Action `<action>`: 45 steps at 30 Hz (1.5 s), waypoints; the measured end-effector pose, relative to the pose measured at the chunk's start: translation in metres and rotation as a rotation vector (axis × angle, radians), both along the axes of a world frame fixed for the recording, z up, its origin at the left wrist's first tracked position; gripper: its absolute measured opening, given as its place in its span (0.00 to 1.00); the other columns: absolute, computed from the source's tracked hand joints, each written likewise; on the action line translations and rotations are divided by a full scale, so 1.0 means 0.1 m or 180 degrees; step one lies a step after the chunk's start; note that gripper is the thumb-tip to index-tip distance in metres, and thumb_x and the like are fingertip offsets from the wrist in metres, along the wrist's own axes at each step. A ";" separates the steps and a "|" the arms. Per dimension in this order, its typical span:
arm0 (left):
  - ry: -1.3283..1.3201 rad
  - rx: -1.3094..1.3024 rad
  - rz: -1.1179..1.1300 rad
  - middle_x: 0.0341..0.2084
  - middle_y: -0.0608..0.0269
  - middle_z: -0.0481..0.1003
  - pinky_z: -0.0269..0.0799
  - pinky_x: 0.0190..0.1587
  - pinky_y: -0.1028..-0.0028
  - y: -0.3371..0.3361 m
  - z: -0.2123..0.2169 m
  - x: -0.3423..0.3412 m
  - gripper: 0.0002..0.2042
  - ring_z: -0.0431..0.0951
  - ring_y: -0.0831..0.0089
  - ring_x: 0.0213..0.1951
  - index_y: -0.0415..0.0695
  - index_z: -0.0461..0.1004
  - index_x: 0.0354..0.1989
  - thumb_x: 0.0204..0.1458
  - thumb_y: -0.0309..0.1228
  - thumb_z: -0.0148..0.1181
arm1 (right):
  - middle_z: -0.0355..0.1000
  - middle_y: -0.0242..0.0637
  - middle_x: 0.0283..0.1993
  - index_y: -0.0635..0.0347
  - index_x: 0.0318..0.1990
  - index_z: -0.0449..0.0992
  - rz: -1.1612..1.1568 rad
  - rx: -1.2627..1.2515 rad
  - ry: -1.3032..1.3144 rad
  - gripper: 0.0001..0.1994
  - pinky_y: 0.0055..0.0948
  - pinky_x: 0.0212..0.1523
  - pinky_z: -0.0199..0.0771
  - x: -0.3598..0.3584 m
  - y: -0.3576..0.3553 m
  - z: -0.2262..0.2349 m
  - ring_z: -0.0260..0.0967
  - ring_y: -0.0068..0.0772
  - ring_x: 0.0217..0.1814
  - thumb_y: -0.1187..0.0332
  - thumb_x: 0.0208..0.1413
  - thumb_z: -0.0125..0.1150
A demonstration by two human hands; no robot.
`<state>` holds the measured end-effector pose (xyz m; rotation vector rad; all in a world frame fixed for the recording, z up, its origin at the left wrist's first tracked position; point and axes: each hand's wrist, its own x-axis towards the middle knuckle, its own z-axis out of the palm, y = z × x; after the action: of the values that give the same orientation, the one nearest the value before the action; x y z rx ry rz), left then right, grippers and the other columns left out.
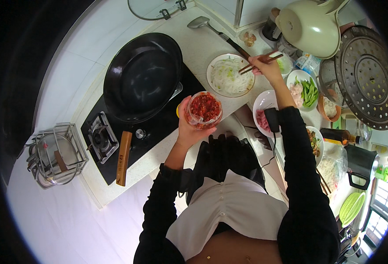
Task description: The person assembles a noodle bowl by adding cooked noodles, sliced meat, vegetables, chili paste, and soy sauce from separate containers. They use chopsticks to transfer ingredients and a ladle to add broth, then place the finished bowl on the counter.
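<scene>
My left hand (188, 132) is wrapped round an open glass jar (205, 111) of chopped red chili, held above the edge of the black stove. Something yellow (177, 111), perhaps a lid, shows beside its fingers. In my right hand (267, 70) is a pair of brown chopsticks (246, 69), gripped near their middle. Their tips hang over a plate (209, 80) of white shreds or noodles with green bits. Beside that plate lies a metal spatula (200, 22), its dark handle reaching toward my right hand.
A black wok (143, 72) sits on the stove (158, 136), with a wooden handle (123, 158) nearby. To the right are a bowl (260, 101) of pink meat, a plate of green peppers (309, 92), a bottle (336, 135), a kettle (362, 163) and a perforated steamer tray (369, 79).
</scene>
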<state>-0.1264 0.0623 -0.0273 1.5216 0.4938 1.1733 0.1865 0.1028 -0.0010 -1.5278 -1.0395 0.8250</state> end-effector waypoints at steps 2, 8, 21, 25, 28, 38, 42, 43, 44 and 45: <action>0.0043 0.0014 0.0043 0.51 0.56 0.54 0.59 0.54 0.67 0.04 -0.01 0.05 0.50 0.60 0.65 0.53 0.43 0.44 0.56 0.22 0.25 0.72 | 0.69 0.33 0.17 0.62 0.22 0.72 0.0082 0.0236 -0.1346 0.12 0.18 0.17 0.64 -0.12 -0.17 0.28 0.64 0.20 0.15 0.61 0.48 0.57; 0.0448 0.0536 0.0319 0.48 0.54 0.60 0.62 0.51 0.68 0.14 0.01 0.16 0.47 0.64 0.65 0.49 0.42 0.48 0.54 0.21 0.26 0.73 | 0.70 0.34 0.18 0.65 0.25 0.70 -0.0638 0.0712 -0.1800 0.08 0.18 0.21 0.63 -0.35 -0.76 0.91 0.67 0.20 0.19 0.69 0.47 0.60; 0.0551 0.0571 0.0005 0.50 0.53 0.58 0.58 0.54 0.66 0.18 0.12 0.31 0.49 0.62 0.63 0.52 0.42 0.46 0.55 0.20 0.21 0.71 | 0.70 0.35 0.24 0.66 0.26 0.71 -0.0377 0.1349 -0.0216 0.04 0.18 0.24 0.67 -0.91 -1.39 1.26 0.67 0.23 0.23 0.75 0.48 0.58; 0.0563 0.0907 0.0008 0.50 0.53 0.59 0.59 0.54 0.66 0.18 0.17 0.36 0.49 0.63 0.63 0.51 0.42 0.46 0.55 0.20 0.22 0.72 | 0.70 0.37 0.24 0.67 0.27 0.72 0.0061 0.1180 -0.1220 0.04 0.20 0.25 0.65 -1.04 -1.37 1.16 0.66 0.25 0.23 0.76 0.44 0.60; 0.0614 0.0999 0.0063 0.50 0.53 0.59 0.59 0.53 0.67 0.18 0.19 0.36 0.49 0.63 0.63 0.51 0.42 0.46 0.55 0.20 0.22 0.72 | 0.70 0.36 0.24 0.66 0.27 0.71 -0.0016 0.1286 -0.1297 0.04 0.20 0.24 0.64 -1.04 -1.35 1.10 0.65 0.24 0.22 0.75 0.46 0.59; 0.0551 0.0900 0.0037 0.49 0.52 0.59 0.59 0.53 0.66 0.21 0.17 0.38 0.48 0.63 0.63 0.51 0.42 0.45 0.55 0.21 0.23 0.71 | 0.70 0.38 0.22 0.68 0.25 0.68 -0.0521 0.0986 0.0746 0.11 0.17 0.23 0.68 -1.00 -1.12 0.76 0.68 0.22 0.22 0.68 0.53 0.53; 0.0632 0.0946 0.0080 0.49 0.52 0.59 0.59 0.53 0.66 0.24 0.15 0.37 0.48 0.63 0.63 0.51 0.41 0.46 0.55 0.22 0.23 0.71 | 0.70 0.40 0.22 0.68 0.24 0.69 -0.0774 0.0670 0.1117 0.12 0.18 0.21 0.71 -0.98 -1.09 0.78 0.69 0.24 0.21 0.67 0.53 0.53; 0.0651 0.0973 0.0091 0.49 0.52 0.59 0.59 0.53 0.66 0.24 0.15 0.37 0.48 0.63 0.63 0.51 0.41 0.46 0.55 0.22 0.23 0.71 | 0.70 0.40 0.22 0.68 0.24 0.69 -0.0839 0.0505 0.1184 0.12 0.19 0.21 0.72 -0.97 -1.10 0.78 0.69 0.25 0.21 0.67 0.53 0.53; 0.0646 0.0979 0.0090 0.49 0.52 0.59 0.59 0.54 0.66 0.26 0.14 0.37 0.48 0.63 0.63 0.51 0.41 0.46 0.55 0.22 0.23 0.71 | 0.70 0.40 0.22 0.67 0.24 0.68 -0.0830 0.0589 0.1267 0.12 0.19 0.20 0.72 -0.96 -1.08 0.78 0.69 0.26 0.21 0.66 0.52 0.53; 0.0616 0.0980 0.0073 0.49 0.52 0.60 0.59 0.54 0.66 0.27 0.14 0.37 0.48 0.63 0.63 0.51 0.41 0.46 0.55 0.22 0.23 0.71 | 0.69 0.40 0.22 0.67 0.24 0.68 -0.0822 0.0673 0.1351 0.13 0.20 0.20 0.72 -0.95 -1.06 0.77 0.69 0.27 0.20 0.64 0.52 0.54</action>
<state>-0.0892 0.0888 -0.0134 1.9112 0.4752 1.1642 0.0913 -0.0027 0.0762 -1.2069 -0.5830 0.7848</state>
